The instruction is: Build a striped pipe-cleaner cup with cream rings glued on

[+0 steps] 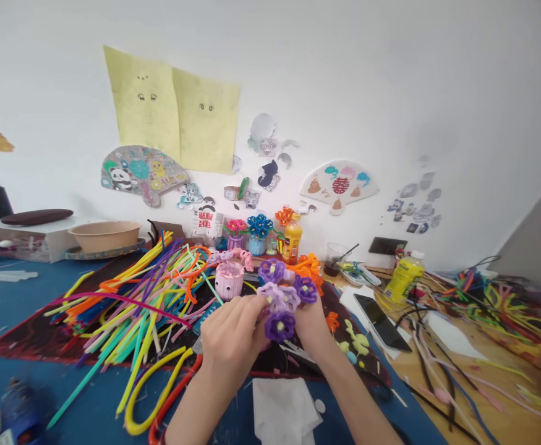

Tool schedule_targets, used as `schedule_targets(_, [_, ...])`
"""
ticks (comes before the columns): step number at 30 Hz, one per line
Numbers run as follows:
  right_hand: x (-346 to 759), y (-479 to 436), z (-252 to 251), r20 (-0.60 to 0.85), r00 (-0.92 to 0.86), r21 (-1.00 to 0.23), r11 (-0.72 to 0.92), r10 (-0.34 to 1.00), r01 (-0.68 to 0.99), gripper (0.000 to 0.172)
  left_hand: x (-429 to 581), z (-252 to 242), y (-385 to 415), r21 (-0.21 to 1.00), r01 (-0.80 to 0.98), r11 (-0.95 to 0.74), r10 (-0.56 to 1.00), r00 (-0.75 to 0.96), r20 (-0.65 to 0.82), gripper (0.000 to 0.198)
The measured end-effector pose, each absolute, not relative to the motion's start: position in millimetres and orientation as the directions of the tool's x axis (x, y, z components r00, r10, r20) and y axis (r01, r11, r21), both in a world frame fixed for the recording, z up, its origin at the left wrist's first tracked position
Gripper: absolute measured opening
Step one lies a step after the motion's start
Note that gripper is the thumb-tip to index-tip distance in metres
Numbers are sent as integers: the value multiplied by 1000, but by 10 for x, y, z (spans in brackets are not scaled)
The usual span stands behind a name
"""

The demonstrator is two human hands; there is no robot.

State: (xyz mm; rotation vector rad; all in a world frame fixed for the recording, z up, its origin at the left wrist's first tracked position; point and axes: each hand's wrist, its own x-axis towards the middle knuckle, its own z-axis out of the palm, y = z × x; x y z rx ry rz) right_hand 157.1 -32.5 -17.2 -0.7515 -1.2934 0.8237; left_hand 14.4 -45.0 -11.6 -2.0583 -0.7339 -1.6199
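Note:
Both hands meet around a bunch of purple and lilac pipe-cleaner flowers [278, 298] above the dark mat. My left hand [235, 327] is closed on the bunch from the left, its thumb and fingers against the blooms. From the right, my right hand [311, 318] also grips it, its fingertips mostly hidden behind the flowers. Just behind stands a pink pot with googly eyes [229, 280], made of pipe cleaners. Orange pipe-cleaner flowers [308, 269] lie behind my right hand. Under the hands, metal scissors [300, 353] are partly covered.
Loose coloured pipe cleaners [144, 309] heap on the left. A white tissue [283, 408] lies at the front. To the right are a phone [381, 322], a yellow bottle [404, 276] and more pipe cleaners [506, 315]. Small flower pots [257, 244] and a drink bottle [292, 238] line the wall.

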Motion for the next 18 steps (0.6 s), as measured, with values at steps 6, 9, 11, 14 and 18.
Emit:
schedule_targets(6, [1581, -350, -174, 492, 68, -857, 497, 868, -137, 29, 100, -156, -414, 178, 641, -747, 297, 82, 951, 11])
schedule_targets(9, [1592, -351, -198, 460, 54, -877, 463, 886, -130, 26, 80, -155, -405, 211, 610, -764, 324, 80, 943, 12])
schedule_targets(11, [1609, -337, -227, 445, 41, -888, 447, 894, -108, 28, 79, -147, -400, 216, 605, -766, 330, 82, 941, 12])
schedule_targets(14, [1641, -317, -269, 450, 12, -890, 450, 893, -70, 30, 89, -150, -387, 228, 641, -733, 349, 67, 935, 12])
schedule_targets(18, [1659, -345, -273, 457, -96, -887, 461, 884, 18, 24, 85, -187, -370, 187, 729, -659, 322, 49, 945, 10])
